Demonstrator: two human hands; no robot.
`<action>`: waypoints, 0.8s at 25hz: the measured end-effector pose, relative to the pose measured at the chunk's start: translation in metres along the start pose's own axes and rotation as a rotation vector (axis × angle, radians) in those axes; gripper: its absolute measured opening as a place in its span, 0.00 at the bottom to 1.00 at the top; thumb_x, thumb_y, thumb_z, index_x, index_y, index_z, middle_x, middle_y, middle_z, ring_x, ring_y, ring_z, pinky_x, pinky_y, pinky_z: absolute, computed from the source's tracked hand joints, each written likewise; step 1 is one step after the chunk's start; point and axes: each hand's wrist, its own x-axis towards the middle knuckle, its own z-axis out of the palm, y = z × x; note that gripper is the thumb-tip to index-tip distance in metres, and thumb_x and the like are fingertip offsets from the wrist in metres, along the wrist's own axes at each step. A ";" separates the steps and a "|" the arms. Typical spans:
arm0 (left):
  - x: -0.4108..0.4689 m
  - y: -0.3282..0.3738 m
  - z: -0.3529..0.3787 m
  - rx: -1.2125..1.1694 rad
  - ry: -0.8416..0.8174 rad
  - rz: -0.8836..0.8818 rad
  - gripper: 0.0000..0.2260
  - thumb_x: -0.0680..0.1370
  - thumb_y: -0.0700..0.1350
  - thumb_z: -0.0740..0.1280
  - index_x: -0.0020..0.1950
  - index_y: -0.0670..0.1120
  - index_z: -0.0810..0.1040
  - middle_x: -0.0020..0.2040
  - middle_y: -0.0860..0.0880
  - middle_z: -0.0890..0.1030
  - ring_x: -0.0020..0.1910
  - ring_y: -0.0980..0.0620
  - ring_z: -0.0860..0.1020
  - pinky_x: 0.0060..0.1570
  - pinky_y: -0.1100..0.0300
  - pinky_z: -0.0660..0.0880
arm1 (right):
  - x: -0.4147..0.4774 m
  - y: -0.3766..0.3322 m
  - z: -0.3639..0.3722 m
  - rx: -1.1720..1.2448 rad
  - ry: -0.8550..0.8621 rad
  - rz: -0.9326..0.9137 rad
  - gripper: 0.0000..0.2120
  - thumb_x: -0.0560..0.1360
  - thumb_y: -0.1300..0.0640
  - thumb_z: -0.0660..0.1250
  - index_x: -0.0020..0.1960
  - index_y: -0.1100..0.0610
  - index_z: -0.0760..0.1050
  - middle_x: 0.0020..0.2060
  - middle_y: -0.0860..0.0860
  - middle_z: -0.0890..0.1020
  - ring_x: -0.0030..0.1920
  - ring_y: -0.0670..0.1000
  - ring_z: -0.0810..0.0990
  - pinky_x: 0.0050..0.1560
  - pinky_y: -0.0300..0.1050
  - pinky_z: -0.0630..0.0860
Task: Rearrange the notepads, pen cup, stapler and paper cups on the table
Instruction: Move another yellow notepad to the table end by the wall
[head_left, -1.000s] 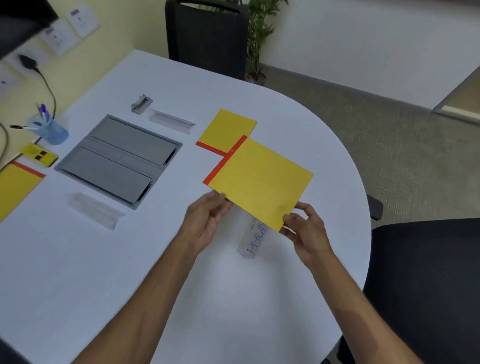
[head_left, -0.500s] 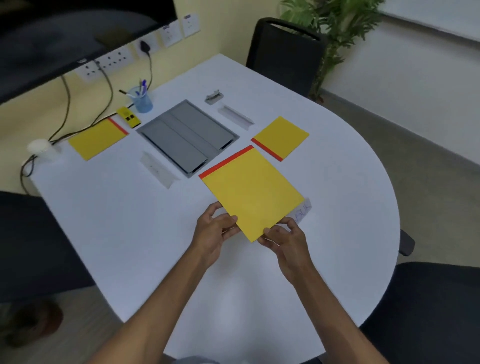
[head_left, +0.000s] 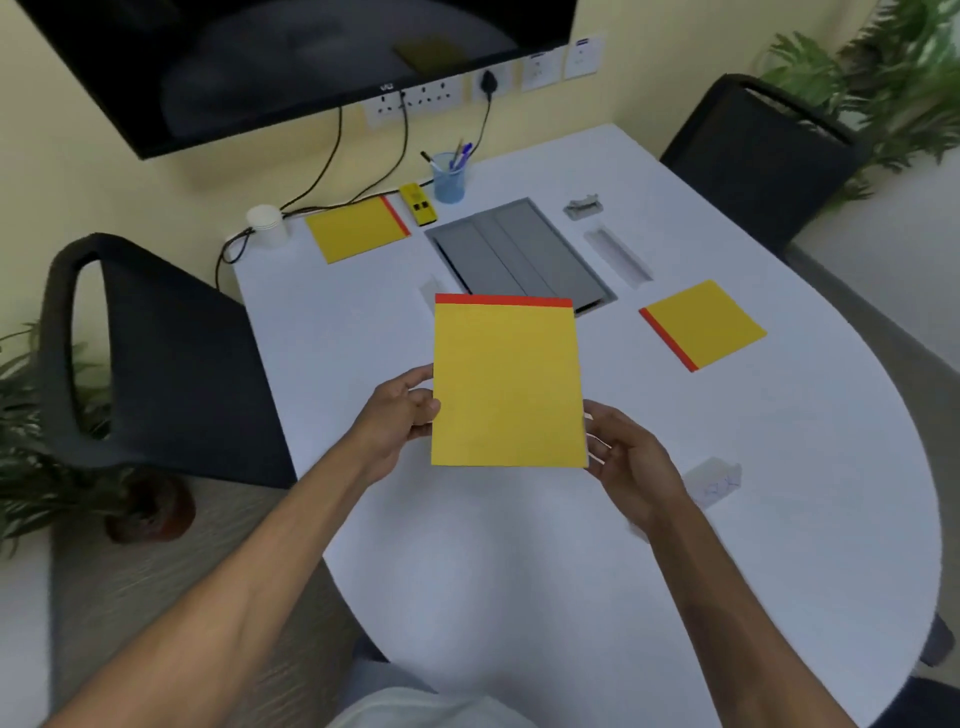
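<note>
Head view: left hand (head_left: 397, 415) and right hand (head_left: 626, 457) each pinch a side edge of the yellow notepad (head_left: 506, 387), fingers curled.

Both bare forearms reach forward and converge. Left hand (head_left: 400, 415) grips the left edge of the yellow notepad (head_left: 506, 384); right hand (head_left: 631, 462), fingers curled, holds its lower right corner.

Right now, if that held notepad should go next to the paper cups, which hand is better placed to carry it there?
Probably the left hand. It grips the left edge of the held notepad, and the paper cups stand far left; the right hand would have to cross over.
</note>
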 end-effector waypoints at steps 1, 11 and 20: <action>0.006 0.004 -0.014 0.022 0.012 0.001 0.22 0.80 0.31 0.60 0.71 0.48 0.74 0.33 0.52 0.72 0.41 0.52 0.77 0.53 0.54 0.77 | 0.012 -0.001 0.013 -0.021 -0.019 0.014 0.15 0.81 0.58 0.61 0.65 0.60 0.78 0.56 0.56 0.85 0.52 0.54 0.85 0.52 0.49 0.79; 0.120 0.068 -0.158 0.091 -0.040 -0.036 0.10 0.81 0.41 0.65 0.58 0.48 0.83 0.49 0.49 0.87 0.45 0.51 0.82 0.49 0.57 0.76 | 0.146 0.005 0.137 -0.102 0.136 0.050 0.09 0.78 0.68 0.66 0.54 0.60 0.81 0.51 0.59 0.86 0.47 0.57 0.85 0.48 0.49 0.83; 0.227 0.080 -0.244 -0.283 0.209 -0.085 0.13 0.76 0.35 0.71 0.60 0.38 0.80 0.57 0.41 0.84 0.52 0.45 0.84 0.49 0.56 0.82 | 0.275 0.018 0.236 -0.020 0.238 0.036 0.09 0.79 0.70 0.64 0.47 0.57 0.77 0.40 0.53 0.86 0.42 0.54 0.85 0.43 0.48 0.83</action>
